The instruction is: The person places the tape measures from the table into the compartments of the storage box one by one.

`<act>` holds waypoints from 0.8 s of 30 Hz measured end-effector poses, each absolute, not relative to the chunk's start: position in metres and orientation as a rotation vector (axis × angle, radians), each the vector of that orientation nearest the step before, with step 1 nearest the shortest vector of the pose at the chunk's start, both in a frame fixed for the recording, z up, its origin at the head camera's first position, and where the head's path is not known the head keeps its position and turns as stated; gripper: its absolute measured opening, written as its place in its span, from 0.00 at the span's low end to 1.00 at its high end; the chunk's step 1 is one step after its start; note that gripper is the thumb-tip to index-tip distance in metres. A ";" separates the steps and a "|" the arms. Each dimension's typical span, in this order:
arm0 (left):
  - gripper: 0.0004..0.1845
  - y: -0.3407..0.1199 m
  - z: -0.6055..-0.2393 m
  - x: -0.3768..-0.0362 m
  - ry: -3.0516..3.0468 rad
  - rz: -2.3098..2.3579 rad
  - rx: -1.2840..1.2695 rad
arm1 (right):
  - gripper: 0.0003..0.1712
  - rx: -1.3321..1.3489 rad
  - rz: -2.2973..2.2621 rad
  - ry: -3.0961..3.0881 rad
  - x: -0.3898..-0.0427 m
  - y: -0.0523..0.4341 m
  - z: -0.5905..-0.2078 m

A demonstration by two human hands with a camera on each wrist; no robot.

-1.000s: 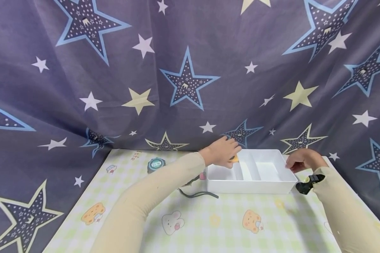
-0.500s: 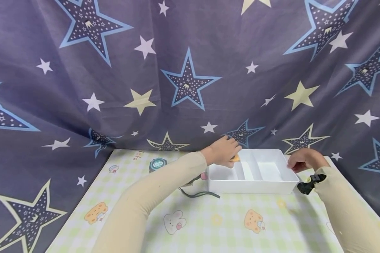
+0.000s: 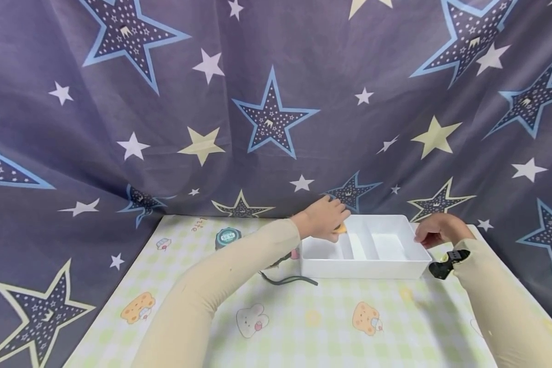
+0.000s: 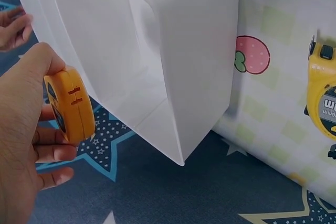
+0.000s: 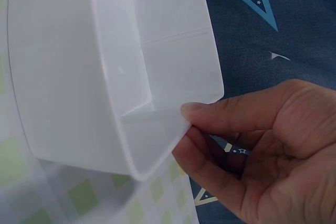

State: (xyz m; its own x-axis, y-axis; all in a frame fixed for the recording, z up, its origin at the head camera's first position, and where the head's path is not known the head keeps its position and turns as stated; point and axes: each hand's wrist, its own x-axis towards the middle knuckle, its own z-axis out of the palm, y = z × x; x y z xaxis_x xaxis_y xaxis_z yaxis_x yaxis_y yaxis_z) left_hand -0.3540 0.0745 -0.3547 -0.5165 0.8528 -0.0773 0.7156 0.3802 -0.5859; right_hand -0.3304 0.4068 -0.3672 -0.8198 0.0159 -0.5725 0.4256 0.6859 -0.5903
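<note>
My left hand (image 3: 323, 219) pinches a small orange tape measure (image 4: 77, 104) between thumb and fingers, above the left compartment of a white divided box (image 3: 363, 269). In the left wrist view the tape measure is just outside the box's opening, apart from its walls. At the box's right end, my right hand (image 3: 443, 230) grips the rim, thumb on the inside and fingers outside, as the right wrist view shows. The compartments that can be seen into hold nothing visible.
A teal round tape measure (image 3: 227, 237) lies left of my left sleeve. A yellow tape measure (image 4: 323, 87) sits on the patterned tablecloth (image 3: 313, 332), left of the box. A dark strap (image 3: 291, 280) lies in front. A star-printed curtain (image 3: 276, 168) stands behind.
</note>
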 end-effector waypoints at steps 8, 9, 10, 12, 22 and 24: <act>0.31 0.073 -0.353 -0.355 -2.430 0.810 -1.391 | 0.07 0.342 -0.998 2.344 -0.333 0.408 -0.367; 0.31 0.072 -0.352 -0.355 -2.434 0.808 -1.389 | 0.07 0.339 -0.997 2.348 -0.333 0.408 -0.367; 0.30 0.071 -0.352 -0.355 -2.437 0.810 -1.387 | 0.07 0.343 -0.999 2.350 -0.333 0.407 -0.367; 0.30 0.071 -0.350 -0.355 -2.438 0.814 -1.386 | 0.08 0.349 -1.001 2.354 -0.332 0.407 -0.367; 0.32 0.074 -0.327 -0.351 -2.328 0.868 -1.416 | 0.10 0.358 -0.990 2.354 -0.332 0.405 -0.364; 0.33 0.075 -0.324 -0.349 -2.308 0.869 -1.421 | 0.10 0.356 -0.995 2.356 -0.332 0.406 -0.364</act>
